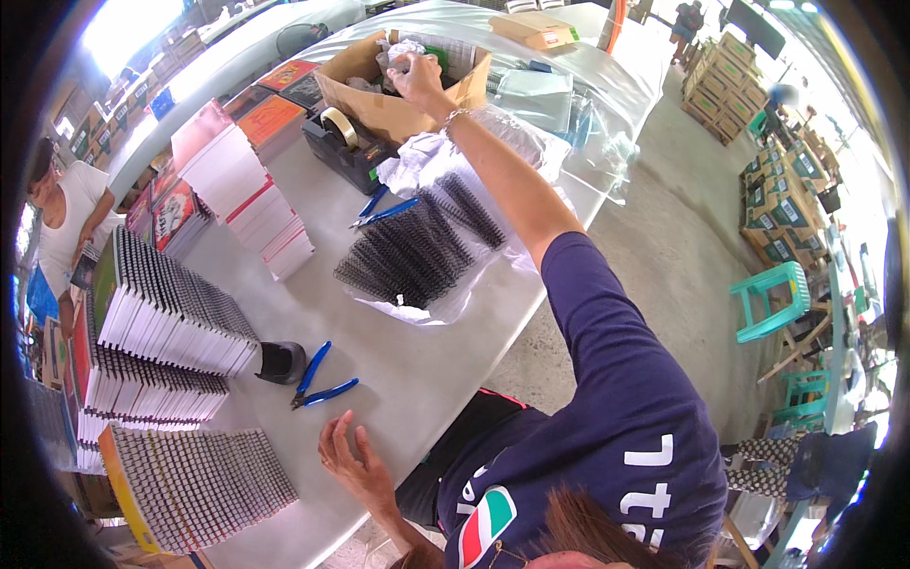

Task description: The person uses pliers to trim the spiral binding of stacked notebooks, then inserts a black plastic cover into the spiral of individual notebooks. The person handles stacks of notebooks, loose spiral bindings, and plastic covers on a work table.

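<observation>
white plastic covers the worktop (417, 370). nearest, the left hand (353, 462) rests flat on its edge, fingers spread and holding nothing; blue-handled pliers (318, 379) lie just beyond the fingertips, apart. farther off, black binding coils (417, 248) lie on a clear bag. farthest, the right hand (414, 76) reaches into a cardboard box (398, 106), fingers curled on crumpled white wrapping (406, 49); the box wall hides what lies beneath.

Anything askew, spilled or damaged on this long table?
Mostly orderly. The tall stack of white-paged booklets leans and fans sideways, its lower copies slid toward the table middle. The black spiral binding coils lie loose on an opened clear plastic bag. No damage visible.
</observation>
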